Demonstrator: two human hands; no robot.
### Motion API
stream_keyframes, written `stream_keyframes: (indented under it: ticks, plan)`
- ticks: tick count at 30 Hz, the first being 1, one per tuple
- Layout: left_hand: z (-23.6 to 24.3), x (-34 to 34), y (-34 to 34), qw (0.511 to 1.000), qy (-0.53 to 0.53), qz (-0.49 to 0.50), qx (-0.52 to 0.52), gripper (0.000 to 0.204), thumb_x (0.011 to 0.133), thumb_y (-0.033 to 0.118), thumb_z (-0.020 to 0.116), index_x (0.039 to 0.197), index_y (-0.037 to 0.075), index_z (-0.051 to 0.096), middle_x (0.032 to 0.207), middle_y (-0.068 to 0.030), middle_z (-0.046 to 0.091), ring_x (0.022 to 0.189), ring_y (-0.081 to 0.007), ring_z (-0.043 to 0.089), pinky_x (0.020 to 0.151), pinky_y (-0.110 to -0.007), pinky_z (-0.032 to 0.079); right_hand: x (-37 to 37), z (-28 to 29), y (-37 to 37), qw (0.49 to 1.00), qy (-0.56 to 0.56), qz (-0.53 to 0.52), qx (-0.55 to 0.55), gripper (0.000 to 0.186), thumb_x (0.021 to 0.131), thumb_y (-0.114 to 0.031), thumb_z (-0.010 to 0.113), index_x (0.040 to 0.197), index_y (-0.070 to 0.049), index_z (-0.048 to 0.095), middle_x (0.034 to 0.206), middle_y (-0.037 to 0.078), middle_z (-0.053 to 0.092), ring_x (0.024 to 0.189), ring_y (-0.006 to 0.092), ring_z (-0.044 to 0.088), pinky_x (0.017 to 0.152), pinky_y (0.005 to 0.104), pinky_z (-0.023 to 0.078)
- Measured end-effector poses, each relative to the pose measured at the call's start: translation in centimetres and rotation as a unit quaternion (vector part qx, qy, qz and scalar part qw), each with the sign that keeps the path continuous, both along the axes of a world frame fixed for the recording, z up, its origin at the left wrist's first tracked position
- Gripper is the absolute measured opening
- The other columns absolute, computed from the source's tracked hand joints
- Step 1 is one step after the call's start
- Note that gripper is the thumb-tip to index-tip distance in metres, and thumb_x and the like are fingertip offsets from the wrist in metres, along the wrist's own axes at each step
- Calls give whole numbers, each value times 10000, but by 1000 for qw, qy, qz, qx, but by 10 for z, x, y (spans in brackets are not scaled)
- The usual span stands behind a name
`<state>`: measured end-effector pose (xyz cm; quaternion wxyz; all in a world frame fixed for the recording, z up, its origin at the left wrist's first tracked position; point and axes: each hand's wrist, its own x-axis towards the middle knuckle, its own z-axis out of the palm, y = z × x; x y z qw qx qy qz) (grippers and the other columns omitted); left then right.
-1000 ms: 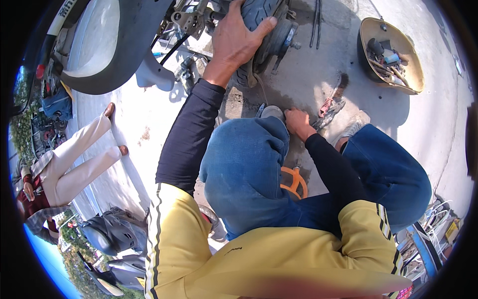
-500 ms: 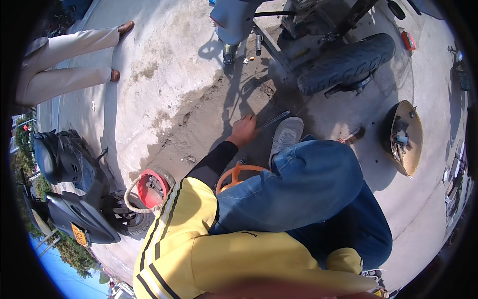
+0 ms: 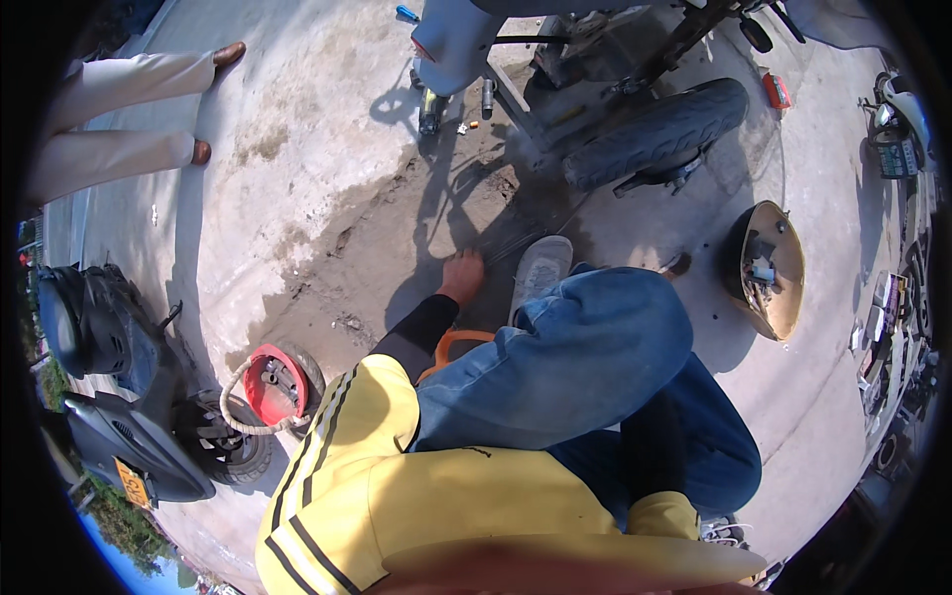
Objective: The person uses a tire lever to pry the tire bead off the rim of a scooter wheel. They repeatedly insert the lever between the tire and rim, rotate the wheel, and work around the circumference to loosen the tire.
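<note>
Low over the dirty concrete, my left hand (image 3: 462,276) is closed on one end of a slim metal tool (image 3: 511,244). Motion smears the tool, and its exact kind cannot be made out. It reaches toward my grey shoe (image 3: 541,273). Behind my bent, jeans-covered knee (image 3: 615,337), my right forearm (image 3: 654,446) in a black sleeve runs down, and the right hand is hidden. An orange curved piece (image 3: 451,347) shows beside my left forearm, partly under my leg.
Ahead are a wheel with a black tyre (image 3: 659,134) and a vehicle frame. A bowl of small parts (image 3: 734,263) sits right; a red container (image 3: 263,367) with tools sits left, near a parked scooter (image 3: 129,416). Another person's legs (image 3: 129,89) stand far left.
My left hand has drawn slightly back toward me, and the metal tool has gone from sharp to blurred. The whole view has shifted, moving the surroundings leftward in the picture.
</note>
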<state>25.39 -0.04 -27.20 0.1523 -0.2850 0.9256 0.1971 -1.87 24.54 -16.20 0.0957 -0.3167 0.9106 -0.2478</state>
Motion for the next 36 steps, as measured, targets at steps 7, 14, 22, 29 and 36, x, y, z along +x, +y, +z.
stream_keyframes:
  ticks: [7,14,22,29,36]
  plan:
    - [68,14,-13,995,59,-3,83,439,952,203,673,1338,68,512,1058,-225,733,855,-413,746,719,-519,607,-1,26,-19,997,56,40,-42,347,963,-265,711,1253,-76,708,1199,166,727,995,398,738,910,460,588]
    - [129,-63,4,954,249,-122,112,407,972,188,674,1344,64,568,1046,-205,745,853,-400,740,709,-494,599,19,85,-68,943,-223,-116,-217,529,1056,-379,675,1422,-12,573,1147,234,755,1076,341,732,950,420,573]
    - [170,-153,41,926,215,-265,163,343,1009,293,594,1255,54,598,1017,-186,744,820,-381,742,680,-494,572,-73,89,5,618,-356,-386,-586,301,1148,-271,417,1168,11,522,823,80,547,724,237,549,773,439,527]
    - [177,-177,22,926,164,-316,127,336,1049,400,585,1096,68,600,706,-152,702,686,-385,714,612,-484,531,-91,122,18,942,211,-168,-198,369,1096,-399,581,1059,-46,683,877,105,645,829,266,663,823,451,548]
    - [188,-184,12,932,156,-272,182,373,1032,432,659,1047,60,644,700,-174,691,690,-391,711,637,-497,518,-91,147,36,936,77,271,212,200,989,-254,651,1083,-82,687,994,88,693,861,326,704,757,437,575]
